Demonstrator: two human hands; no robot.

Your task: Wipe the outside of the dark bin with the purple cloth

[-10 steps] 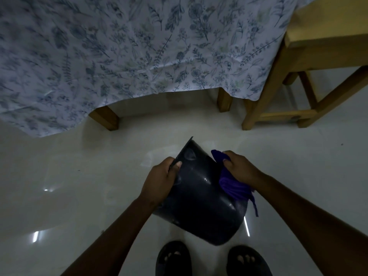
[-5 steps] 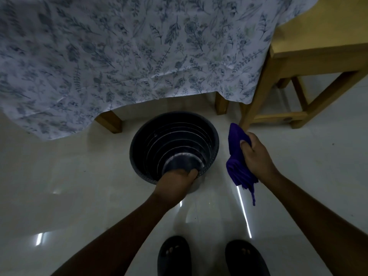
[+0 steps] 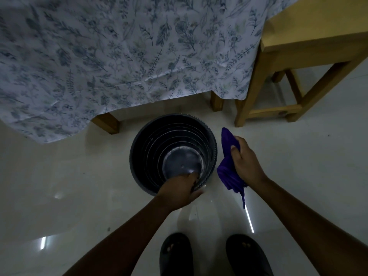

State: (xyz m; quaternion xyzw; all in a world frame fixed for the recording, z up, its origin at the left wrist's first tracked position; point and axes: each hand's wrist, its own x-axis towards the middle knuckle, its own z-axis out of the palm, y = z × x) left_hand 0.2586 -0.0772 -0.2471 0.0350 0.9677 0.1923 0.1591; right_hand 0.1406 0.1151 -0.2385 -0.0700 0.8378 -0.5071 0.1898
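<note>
The dark bin (image 3: pixel 151 140) stands upright on the pale floor in the middle of the head view, its open mouth facing me and its ribbed inside showing. My left hand (image 3: pixel 179 191) grips the near rim, fingers curled inside. My right hand (image 3: pixel 244 159) is just right of the bin and holds the bunched purple cloth (image 3: pixel 228 172), which hangs beside the bin's right wall; whether it touches the wall I cannot tell.
A table under a floral tablecloth (image 3: pixel 119 56) hangs over the floor behind the bin, with wooden legs (image 3: pixel 106 123) close to it. A wooden stool (image 3: pixel 298 62) stands at the back right. My two dark slippers (image 3: pixel 176 253) are at the bottom.
One second ago the bin was tilted in my hands with the cloth against its side. It now stands upright on the floor, and the cloth is off to its right.
</note>
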